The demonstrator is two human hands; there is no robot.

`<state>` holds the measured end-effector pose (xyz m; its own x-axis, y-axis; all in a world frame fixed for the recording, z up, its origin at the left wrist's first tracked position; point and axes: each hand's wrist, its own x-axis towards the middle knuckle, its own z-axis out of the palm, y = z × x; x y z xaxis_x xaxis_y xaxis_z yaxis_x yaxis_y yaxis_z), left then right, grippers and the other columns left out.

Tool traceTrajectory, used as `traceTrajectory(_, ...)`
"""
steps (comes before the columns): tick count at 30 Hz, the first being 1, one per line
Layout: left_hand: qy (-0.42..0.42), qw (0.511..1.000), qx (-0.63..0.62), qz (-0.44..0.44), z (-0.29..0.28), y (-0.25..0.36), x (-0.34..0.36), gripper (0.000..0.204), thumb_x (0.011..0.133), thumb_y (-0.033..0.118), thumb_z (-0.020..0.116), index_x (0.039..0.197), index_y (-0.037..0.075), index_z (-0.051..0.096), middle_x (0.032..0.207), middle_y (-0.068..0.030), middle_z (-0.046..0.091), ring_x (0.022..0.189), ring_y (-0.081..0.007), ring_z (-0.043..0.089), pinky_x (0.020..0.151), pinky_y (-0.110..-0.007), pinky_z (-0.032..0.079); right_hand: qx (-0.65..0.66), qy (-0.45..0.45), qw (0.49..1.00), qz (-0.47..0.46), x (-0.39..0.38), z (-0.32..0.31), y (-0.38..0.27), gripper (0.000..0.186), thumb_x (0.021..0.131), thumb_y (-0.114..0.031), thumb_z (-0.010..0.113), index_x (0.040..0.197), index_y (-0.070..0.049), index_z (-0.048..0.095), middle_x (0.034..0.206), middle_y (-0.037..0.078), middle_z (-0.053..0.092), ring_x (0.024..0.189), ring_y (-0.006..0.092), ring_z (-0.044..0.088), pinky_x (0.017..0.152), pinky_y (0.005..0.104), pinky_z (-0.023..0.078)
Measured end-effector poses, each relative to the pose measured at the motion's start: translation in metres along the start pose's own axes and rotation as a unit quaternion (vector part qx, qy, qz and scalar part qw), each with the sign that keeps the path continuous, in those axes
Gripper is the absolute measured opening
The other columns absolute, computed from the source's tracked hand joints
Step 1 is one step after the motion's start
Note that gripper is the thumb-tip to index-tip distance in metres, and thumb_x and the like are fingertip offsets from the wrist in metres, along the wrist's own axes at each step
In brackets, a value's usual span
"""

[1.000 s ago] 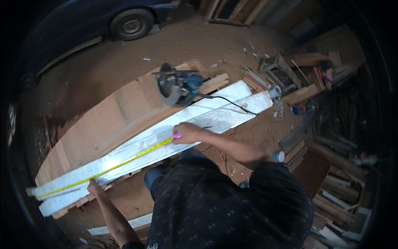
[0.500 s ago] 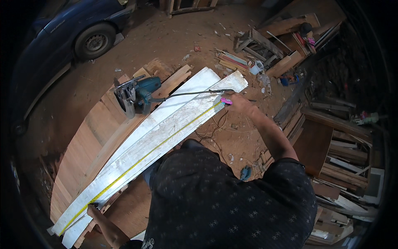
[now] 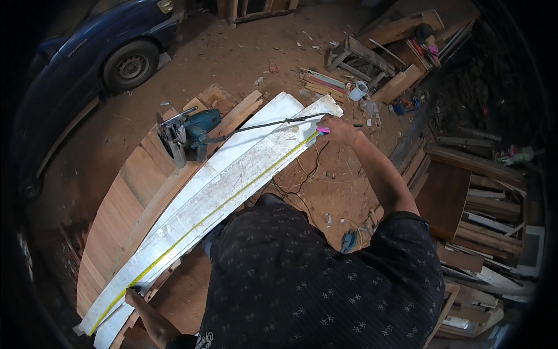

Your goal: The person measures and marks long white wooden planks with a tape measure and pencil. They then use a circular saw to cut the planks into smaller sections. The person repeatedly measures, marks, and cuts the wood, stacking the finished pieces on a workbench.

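A long white board (image 3: 232,180) lies diagonally in front of me, with another white board (image 3: 261,119) along its far side. My right hand (image 3: 339,128) is closed round a pink tape measure (image 3: 323,131) at the far right end. A thin dark stick juts out from this hand. The yellow tape blade (image 3: 200,223) runs along the near edge down to the board's lower left end. There my left hand (image 3: 135,298) is closed at the near edge, next to the blade; its fingertips are partly hidden.
A teal circular saw (image 3: 192,131) rests on wooden planks (image 3: 110,238) beyond the boards, its dark cable (image 3: 261,127) crossing them to the right. A blue car (image 3: 87,52) stands at upper left. Timber (image 3: 488,232) is stacked at right, and a small teal tool (image 3: 349,240) lies on the ground.
My right hand and the tape measure have shifted slightly up and right, toward the board's far end. My left hand stays at the near edge. The view has moved a little.
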<state>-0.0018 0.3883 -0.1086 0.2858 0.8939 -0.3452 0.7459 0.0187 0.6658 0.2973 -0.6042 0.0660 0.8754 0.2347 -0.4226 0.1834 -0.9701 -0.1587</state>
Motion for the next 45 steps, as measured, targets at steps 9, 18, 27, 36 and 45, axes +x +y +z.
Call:
traceTrajectory(9,-0.007,1.000,-0.020,-0.011,-0.004,-0.002,0.005,0.035,0.097,0.028,0.059,0.093,-0.006,0.069,0.086,-0.0120,0.071,0.068,-0.0215,0.060,0.060,-0.036,0.048,-0.033,-0.008,0.999,0.015,0.000,-0.001,-0.010,0.054,0.077,-0.020,0.080,0.128,-0.007,0.069,0.128,0.019,0.065,0.117,0.0367,0.063,0.103,0.0416,0.051)
traceTrajectory(18,-0.055,0.991,0.013,0.125,0.038,-0.043,-0.103,0.032,0.092,0.007,0.065,0.122,-0.004,0.060,0.115,-0.0152,0.066,0.102,-0.0250,0.066,0.080,-0.037,0.057,0.111,-0.136,0.978,-0.115,0.014,-0.006,-0.169,0.051,0.073,-0.030,0.081,0.118,-0.007,0.074,0.115,0.020,0.071,0.109,0.0350,0.067,0.097,0.0417,0.053)
traceTrajectory(27,-0.055,0.927,-0.367,-0.046,0.089,0.036,-0.230,0.027,0.106,0.024,0.045,0.122,0.003,0.052,0.100,-0.0139,0.065,0.078,-0.0224,0.069,0.066,-0.035,0.058,0.142,-0.179,0.945,-0.236,0.070,0.044,-0.398,0.051,0.081,-0.039,0.078,0.118,-0.004,0.073,0.116,0.020,0.072,0.112,0.0339,0.067,0.100,0.0402,0.052)
traceTrajectory(36,0.042,0.868,-0.495,0.003,-0.001,0.095,-0.186,0.044,0.109,0.035,0.043,0.133,-0.002,0.045,0.118,-0.0240,0.067,0.091,-0.0289,0.070,0.080,-0.041,0.059,0.272,-0.282,0.876,-0.281,0.061,0.119,-0.592,0.049,0.087,-0.037,0.078,0.120,-0.002,0.073,0.109,0.016,0.075,0.097,0.0208,0.070,0.090,0.0340,0.054)
traceTrajectory(45,-0.156,0.881,-0.445,-0.023,0.019,0.086,-0.222,0.056,0.107,0.045,0.050,0.132,-0.006,0.052,0.124,-0.0230,0.068,0.107,-0.0263,0.068,0.097,-0.040,0.054,0.308,-0.274,0.855,-0.315,0.067,0.128,-0.669,0.058,0.087,-0.039,0.080,0.126,0.001,0.067,0.107,0.013,0.072,0.100,0.0202,0.067,0.091,0.0331,0.053)
